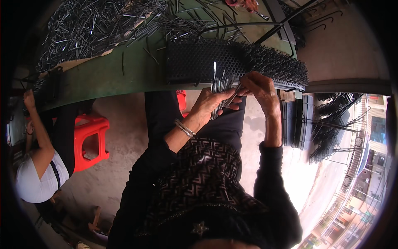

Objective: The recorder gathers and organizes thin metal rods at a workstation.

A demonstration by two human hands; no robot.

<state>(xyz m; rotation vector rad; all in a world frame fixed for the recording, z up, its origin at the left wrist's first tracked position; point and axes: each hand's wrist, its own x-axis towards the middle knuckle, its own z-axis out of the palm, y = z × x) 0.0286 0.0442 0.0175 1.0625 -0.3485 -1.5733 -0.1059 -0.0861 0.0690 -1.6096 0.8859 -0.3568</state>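
The green table [124, 70] carries a heap of loose metal pins [95, 25] and, at its near edge, a black perforated plate [199, 58] half filled with upright pins. Just off that edge, over open floor, the left hand [207, 106] grips a bundle of pins [219, 89] closed, their long axis pointing up toward the plate. The right hand [259, 89] pinches one pin at the bundle's top.

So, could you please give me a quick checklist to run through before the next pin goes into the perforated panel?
1. Left hand grips the bundle of thin dark metal pins: ok.
2. Right hand pinches a single pin: cannot tell.
3. Black perforated panel lies flat on the green table: ok.
4. Empty holes remain: ok.
5. Loose pin pile on table: ok.
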